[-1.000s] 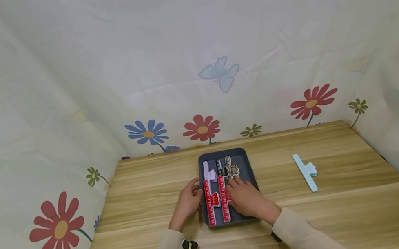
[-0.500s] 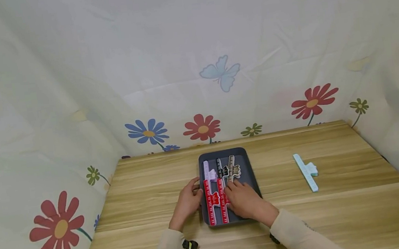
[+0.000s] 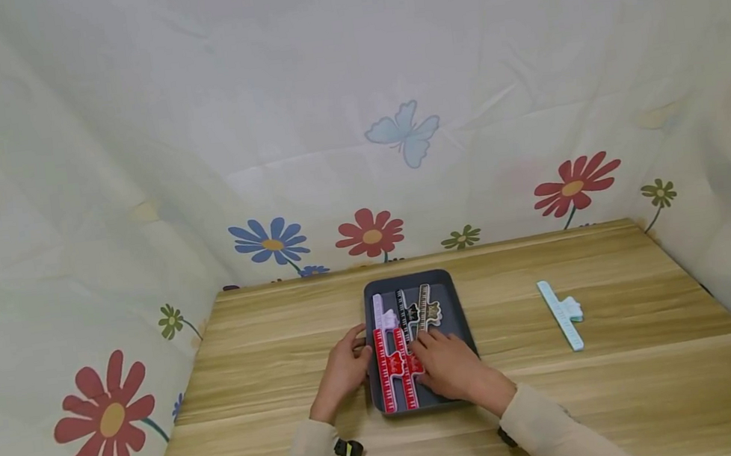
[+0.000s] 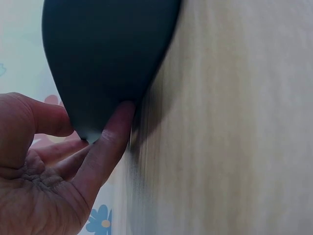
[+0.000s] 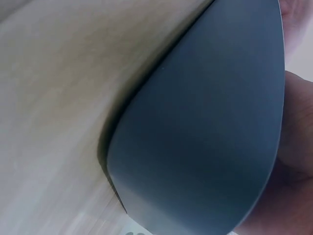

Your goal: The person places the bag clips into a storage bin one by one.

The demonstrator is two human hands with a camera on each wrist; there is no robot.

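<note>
A dark grey tray [image 3: 451, 301] stands on the table, holding several long clips printed with piano keys. My left hand [image 3: 344, 366] grips the tray's left side; in the left wrist view its thumb [image 4: 56, 120] lies at the rim. Reaching into the tray, my right hand [image 3: 449, 365] has fingers and thumb about the tab of the right red clip [image 3: 409, 388]. Another red clip [image 3: 385, 384] lies to its left. Beyond them are a lilac clip [image 3: 378, 309], a black clip [image 3: 401, 303] and a tilted brown clip [image 3: 425, 298]. In the right wrist view the tray wall [image 5: 200, 122] hides most of that hand.
A light blue clip [image 3: 562, 318] lies apart on the wooden table [image 3: 249, 339], right of the tray. A pale cloth [image 3: 298, 115] printed with flowers and butterflies hangs behind the table and at both sides.
The right red clip has shifted left toward the other red clip, with my right hand at it. The brown clip has become tilted. My left hand stays at the tray.
</note>
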